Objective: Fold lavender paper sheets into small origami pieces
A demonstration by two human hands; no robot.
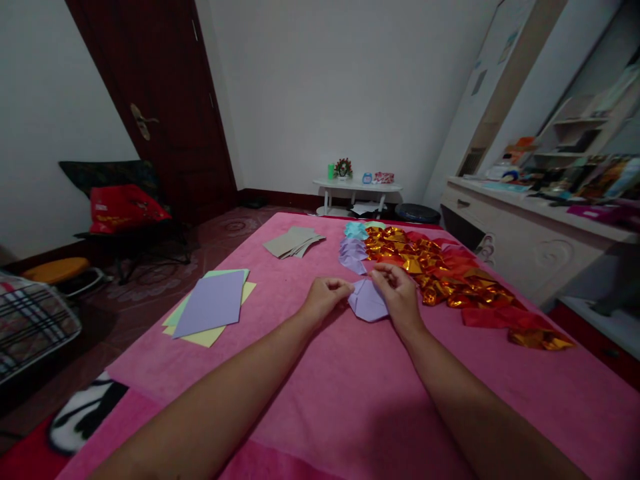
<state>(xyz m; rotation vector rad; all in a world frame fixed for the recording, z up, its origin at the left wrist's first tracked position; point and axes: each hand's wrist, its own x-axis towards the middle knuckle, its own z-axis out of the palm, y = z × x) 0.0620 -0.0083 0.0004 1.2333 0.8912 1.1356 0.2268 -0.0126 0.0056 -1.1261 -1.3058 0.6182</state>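
Note:
A partly folded lilac paper (369, 303) lies on the pink cloth (320, 393) between my hands. My left hand (323, 298) pinches its left corner with closed fingers. My right hand (397, 289) grips its right edge, fingers curled over the top. Beyond it lie several finished lilac folded pieces (353, 253) and a light blue one (356, 230).
A stack of flat lilac, green and yellow sheets (213, 305) lies at the left. Grey card pieces (293, 241) sit further back. A long heap of gold and red foil folds (450, 277) runs along the right. A white dresser (525, 233) stands right of the bed.

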